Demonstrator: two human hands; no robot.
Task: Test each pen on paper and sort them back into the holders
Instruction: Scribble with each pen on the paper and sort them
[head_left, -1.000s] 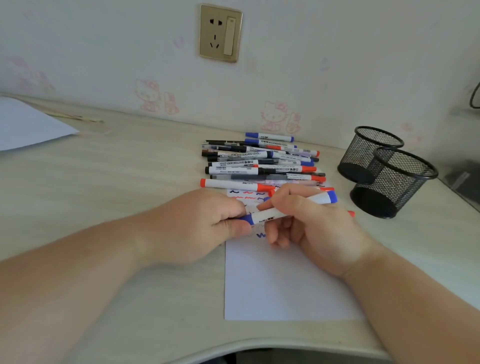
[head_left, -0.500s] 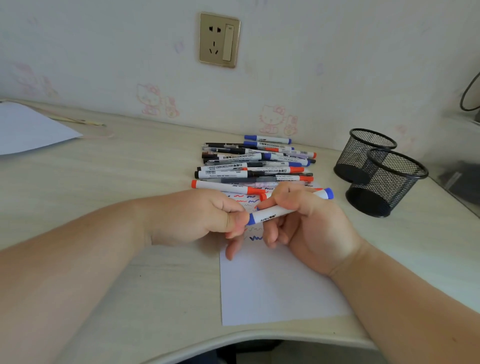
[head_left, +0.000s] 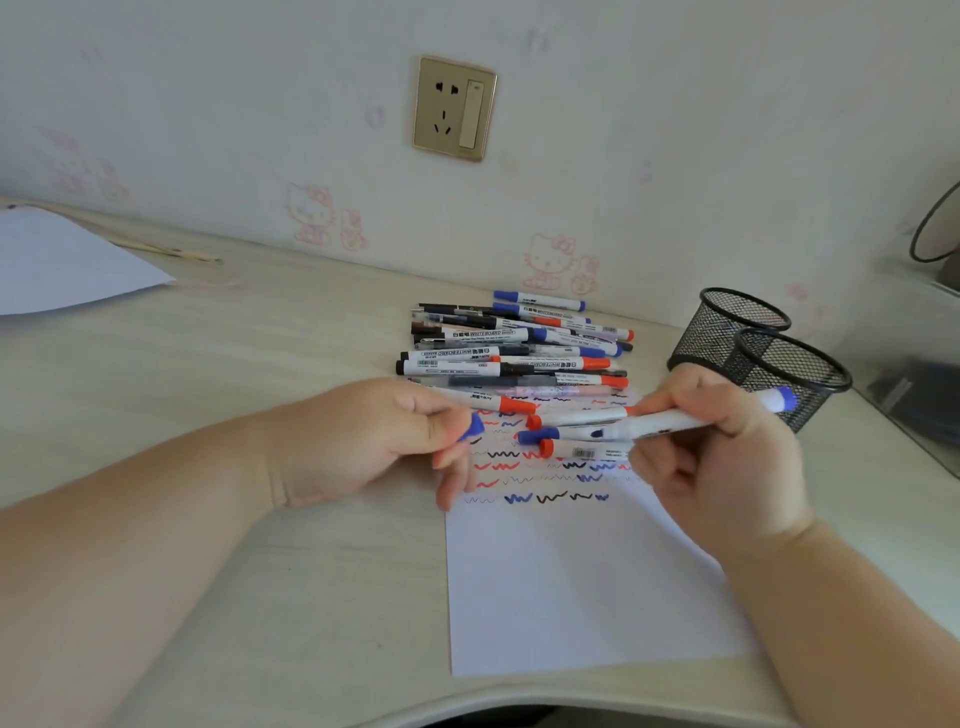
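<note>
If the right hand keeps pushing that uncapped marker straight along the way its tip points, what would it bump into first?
Probably the left hand holding the blue cap; the marker in the right hand points leftward at it, though depth is uncertain.

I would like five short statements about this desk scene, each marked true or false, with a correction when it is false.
1. The left hand pinches a blue cap. True.
2. The marker in the right hand is capped. False: its cap is off and the dark tip is bare.
3. The two mesh pen holders stand on the person's right side of the desk. True.
4. The sheet of paper under the hands is blank. False: its far part bears rows of red, blue and black squiggles.
5. The pile of pens lies inside the holders. False: it lies on the desk beyond the paper, apart from the holders.
</note>
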